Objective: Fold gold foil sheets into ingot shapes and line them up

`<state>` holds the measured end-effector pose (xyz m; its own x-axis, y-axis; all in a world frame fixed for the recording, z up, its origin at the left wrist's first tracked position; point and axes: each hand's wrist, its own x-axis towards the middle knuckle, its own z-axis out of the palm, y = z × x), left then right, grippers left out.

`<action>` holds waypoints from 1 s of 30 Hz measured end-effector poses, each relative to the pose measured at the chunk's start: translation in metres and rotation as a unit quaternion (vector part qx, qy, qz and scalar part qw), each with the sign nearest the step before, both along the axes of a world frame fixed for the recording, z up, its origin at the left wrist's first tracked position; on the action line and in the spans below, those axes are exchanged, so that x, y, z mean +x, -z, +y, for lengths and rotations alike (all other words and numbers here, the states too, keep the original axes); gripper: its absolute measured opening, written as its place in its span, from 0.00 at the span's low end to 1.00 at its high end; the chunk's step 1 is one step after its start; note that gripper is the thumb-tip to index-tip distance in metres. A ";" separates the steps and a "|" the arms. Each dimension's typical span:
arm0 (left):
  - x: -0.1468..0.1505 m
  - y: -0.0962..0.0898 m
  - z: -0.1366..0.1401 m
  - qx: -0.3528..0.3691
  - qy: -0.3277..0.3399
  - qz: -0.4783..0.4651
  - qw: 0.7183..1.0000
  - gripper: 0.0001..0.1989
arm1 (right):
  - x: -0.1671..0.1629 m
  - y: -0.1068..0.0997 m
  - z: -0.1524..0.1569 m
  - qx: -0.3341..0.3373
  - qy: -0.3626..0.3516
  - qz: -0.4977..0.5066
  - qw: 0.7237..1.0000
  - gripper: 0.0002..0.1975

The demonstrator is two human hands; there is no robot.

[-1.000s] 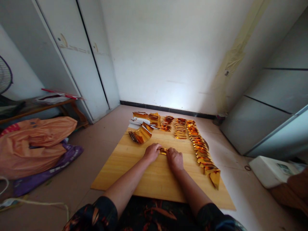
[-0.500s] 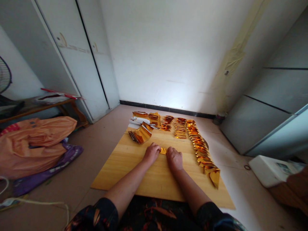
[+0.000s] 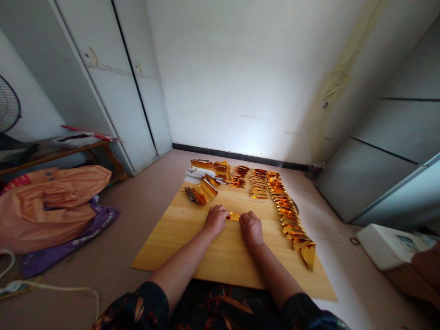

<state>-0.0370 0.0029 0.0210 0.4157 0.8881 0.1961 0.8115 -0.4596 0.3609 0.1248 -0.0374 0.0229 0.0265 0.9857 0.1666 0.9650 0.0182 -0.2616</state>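
Observation:
Between my two hands is a small piece of shiny gold foil paper (image 3: 234, 216), low over the middle of the wooden board (image 3: 220, 256). My left hand (image 3: 216, 219) is closed on its left end, and my right hand (image 3: 251, 227) is closed on its right end. The fingertips partly cover both ends. Beyond my left hand lies a curled stack of gold foil sheets (image 3: 205, 191). A long row of folded gold foil pieces (image 3: 288, 211) runs down the board's right side. Shorter rows of folded pieces (image 3: 258, 183) lie at the back.
White rolled paper (image 3: 199, 173) and more gold sheets (image 3: 222, 169) lie at the board's back left. An orange bag (image 3: 51, 201) and a purple bag (image 3: 72, 243) are on the floor at left. A white box (image 3: 385, 247) stands at right, near grey cabinets (image 3: 385, 151).
The gold foil paper between my hands now shows a rounded upper edge instead of a flat strip. My hands stay nearly in place, slightly farther apart. The whole view has shifted slightly.

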 end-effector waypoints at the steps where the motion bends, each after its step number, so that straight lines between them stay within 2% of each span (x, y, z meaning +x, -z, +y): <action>1: 0.001 0.000 -0.001 0.015 0.019 0.016 1.000 0.11 | 0.000 -0.001 0.000 -0.001 -0.001 0.010 1.000 0.12; 4: 0.001 0.000 -0.007 0.053 0.073 0.070 0.994 0.13 | -0.001 -0.002 0.001 -0.006 0.001 0.026 1.000 0.11; 7: -0.001 -0.002 -0.013 0.057 0.090 0.094 0.990 0.13 | -0.002 -0.004 0.006 -0.029 0.018 0.012 0.999 0.10; 11: -0.005 -0.004 -0.021 0.049 0.078 0.086 0.992 0.13 | -0.006 -0.013 0.013 -0.084 0.033 -0.025 0.996 0.11; 15: -0.009 -0.003 -0.025 0.052 0.078 0.076 0.993 0.12 | -0.012 -0.022 0.013 -0.110 0.051 -0.029 0.992 0.11; 23: -0.007 -0.002 -0.025 0.061 0.062 0.096 0.992 0.12 | -0.025 -0.021 0.011 -0.089 0.092 -0.036 0.991 0.21; 30: -0.005 -0.001 -0.025 0.062 0.046 0.094 0.993 0.13 | -0.024 -0.025 0.014 -0.116 0.099 -0.016 0.988 0.19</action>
